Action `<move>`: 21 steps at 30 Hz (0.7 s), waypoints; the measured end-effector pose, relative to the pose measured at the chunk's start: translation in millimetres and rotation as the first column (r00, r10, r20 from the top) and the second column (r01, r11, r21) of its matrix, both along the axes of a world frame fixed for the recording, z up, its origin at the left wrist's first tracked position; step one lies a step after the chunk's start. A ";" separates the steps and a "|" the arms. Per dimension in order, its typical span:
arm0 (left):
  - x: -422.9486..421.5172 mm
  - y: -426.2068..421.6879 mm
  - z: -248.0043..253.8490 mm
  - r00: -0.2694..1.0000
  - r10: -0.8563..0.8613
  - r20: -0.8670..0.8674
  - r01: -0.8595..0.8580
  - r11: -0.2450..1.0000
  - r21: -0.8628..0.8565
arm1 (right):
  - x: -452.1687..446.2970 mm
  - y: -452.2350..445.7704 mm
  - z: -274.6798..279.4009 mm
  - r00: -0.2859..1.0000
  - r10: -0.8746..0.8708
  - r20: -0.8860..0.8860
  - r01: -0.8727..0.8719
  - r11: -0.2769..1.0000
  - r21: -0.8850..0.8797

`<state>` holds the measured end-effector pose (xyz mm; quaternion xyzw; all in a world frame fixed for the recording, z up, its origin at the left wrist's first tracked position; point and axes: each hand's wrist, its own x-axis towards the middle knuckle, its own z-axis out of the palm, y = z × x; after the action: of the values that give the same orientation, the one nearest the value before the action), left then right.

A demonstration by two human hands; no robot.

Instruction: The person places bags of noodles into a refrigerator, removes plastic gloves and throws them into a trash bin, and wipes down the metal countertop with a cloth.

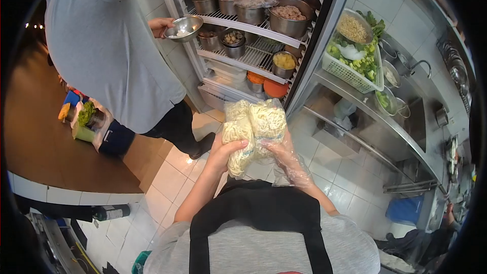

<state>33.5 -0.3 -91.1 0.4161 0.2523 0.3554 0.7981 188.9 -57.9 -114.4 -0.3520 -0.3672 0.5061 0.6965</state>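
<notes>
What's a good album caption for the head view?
Left hand and right hand hold bagged noodles before an open fridge.

Person's left hand (223,153) and right hand (282,147) hold bagged pale noodles (269,121) before an open fridge (215,96) stocked with metal pots (251,16); grey-shirted co-worker (106,50) to the left, metal bowl (192,24) in hand; white basket (355,74) of greens (376,26) on steel counter (406,127) at right

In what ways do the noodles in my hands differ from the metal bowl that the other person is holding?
The noodles are pale yellow strands; the bowl is shiny grey metal. The noodles are in clear plastic; the bowl is open, with something white inside. The noodles are held by your left hand and right hand; the bowl, by one visible hand of the other person. Both are hand-held.
</notes>
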 end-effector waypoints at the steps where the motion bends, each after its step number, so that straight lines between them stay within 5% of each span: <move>1: 0.8 0.7 0.2 1.000 0.007 0.009 -0.007 1.000 -0.003 | 0.7 -0.2 3.6 1.000 0.007 0.009 -0.007 1.000 -0.003; 10: 10.3 3.4 -2.8 0.998 0.055 0.035 -0.058 0.994 0.091 | 9.2 -1.9 12.5 0.999 -0.010 0.042 0.012 0.999 -0.036; 13: 7.4 4.7 3.8 0.997 0.025 0.075 -0.025 1.000 -0.003 | 13.1 -3.7 4.2 0.978 -0.080 -0.194 0.023 0.959 -0.282; 21: -8.6 11.2 7.5 0.950 0.002 0.313 0.030 0.995 -0.098 | 25.7 2.1 -6.3 0.908 -0.047 -0.416 -0.036 0.981 -0.191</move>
<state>24.9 10.9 -83.6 0.3153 0.1377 0.3978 0.8505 214.6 -55.8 -120.6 -0.3029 -0.1573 0.6012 0.7225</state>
